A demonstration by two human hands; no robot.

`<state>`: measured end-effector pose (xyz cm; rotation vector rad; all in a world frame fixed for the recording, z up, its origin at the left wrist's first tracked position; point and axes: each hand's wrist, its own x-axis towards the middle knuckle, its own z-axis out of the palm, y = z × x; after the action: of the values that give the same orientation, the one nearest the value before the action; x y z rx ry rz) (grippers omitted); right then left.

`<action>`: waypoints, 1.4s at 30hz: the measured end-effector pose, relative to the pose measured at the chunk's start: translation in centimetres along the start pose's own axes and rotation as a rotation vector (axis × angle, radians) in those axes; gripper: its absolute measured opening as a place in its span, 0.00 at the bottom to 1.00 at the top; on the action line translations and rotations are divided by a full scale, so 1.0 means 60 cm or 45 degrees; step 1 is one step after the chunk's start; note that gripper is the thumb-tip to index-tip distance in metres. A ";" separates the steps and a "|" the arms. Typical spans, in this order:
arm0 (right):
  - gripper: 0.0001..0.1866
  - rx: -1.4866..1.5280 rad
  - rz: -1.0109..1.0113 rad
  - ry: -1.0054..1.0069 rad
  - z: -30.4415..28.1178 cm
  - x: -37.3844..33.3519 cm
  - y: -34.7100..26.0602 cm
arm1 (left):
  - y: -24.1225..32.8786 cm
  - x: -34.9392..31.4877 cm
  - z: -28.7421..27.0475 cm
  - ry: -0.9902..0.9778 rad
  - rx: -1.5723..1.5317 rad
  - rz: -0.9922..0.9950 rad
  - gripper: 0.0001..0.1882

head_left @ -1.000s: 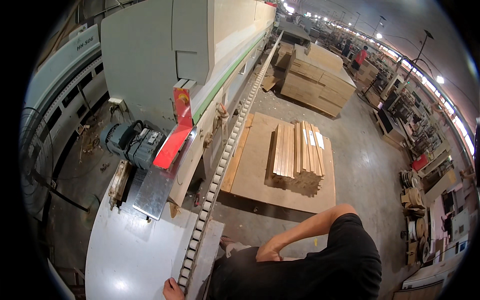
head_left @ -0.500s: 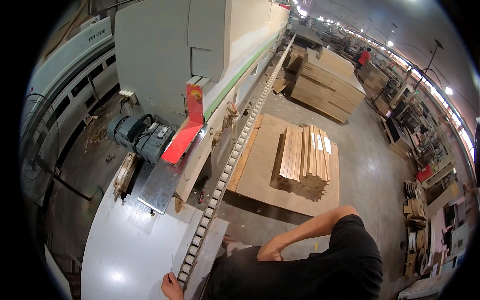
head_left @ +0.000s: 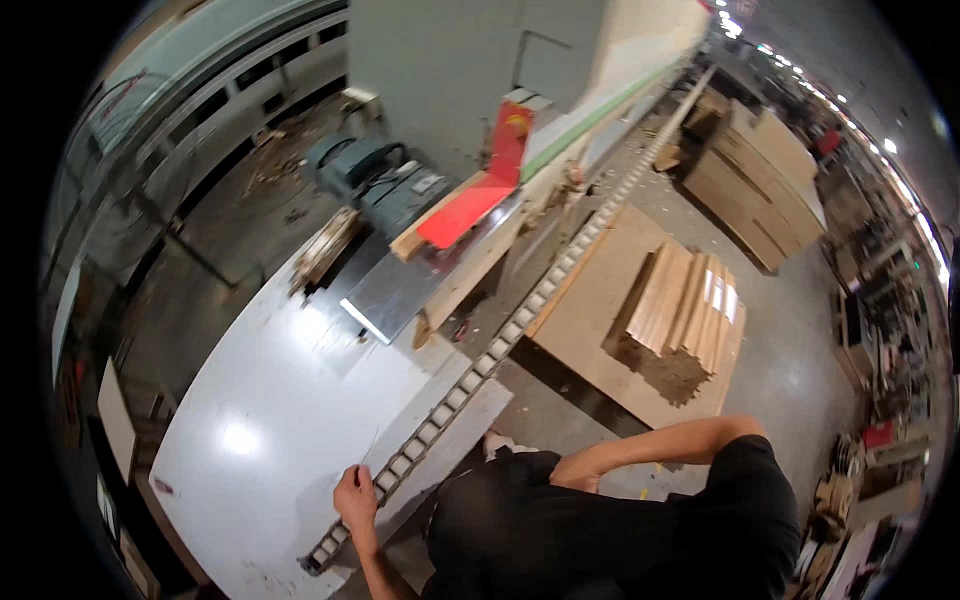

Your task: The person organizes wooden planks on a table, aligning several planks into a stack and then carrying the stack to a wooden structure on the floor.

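At 7 o'clock the left hand (head_left: 357, 495), with fingers curled, is at the roller track (head_left: 432, 428), which runs from 7 towards 1 o'clock. The white table (head_left: 265, 425) lies at 8. At 5, the right hand (head_left: 576, 472) is by the body, partly hidden. A wood strip (head_left: 408, 243) points out at 10, beside the red guard (head_left: 465, 213) at 12. The motor (head_left: 375, 180) is at 11. Planks (head_left: 668, 305) lie on a board (head_left: 572, 325) at 3.

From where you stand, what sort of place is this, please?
Probably a woodworking factory: there is a stack of wooden strips, and a roller track runs alongside a large grey machine.
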<state>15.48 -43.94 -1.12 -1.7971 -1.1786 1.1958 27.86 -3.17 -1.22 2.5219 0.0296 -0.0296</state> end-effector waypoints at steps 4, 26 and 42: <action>0.23 -0.001 0.101 -0.141 -0.042 -0.002 -0.024 | -0.007 -0.006 -0.006 0.046 0.017 -0.083 0.17; 0.33 -1.400 0.497 0.964 -0.718 0.214 0.122 | 0.011 0.023 -0.027 0.046 -0.360 -0.254 0.24; 0.26 -1.396 -0.408 1.544 -0.505 0.244 -0.126 | 0.129 0.053 -0.148 0.619 -1.363 -0.200 0.19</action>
<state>43.88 -28.96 11.46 -2.2625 -1.2451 -0.9240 31.39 -4.27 10.45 1.4047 0.3416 0.4229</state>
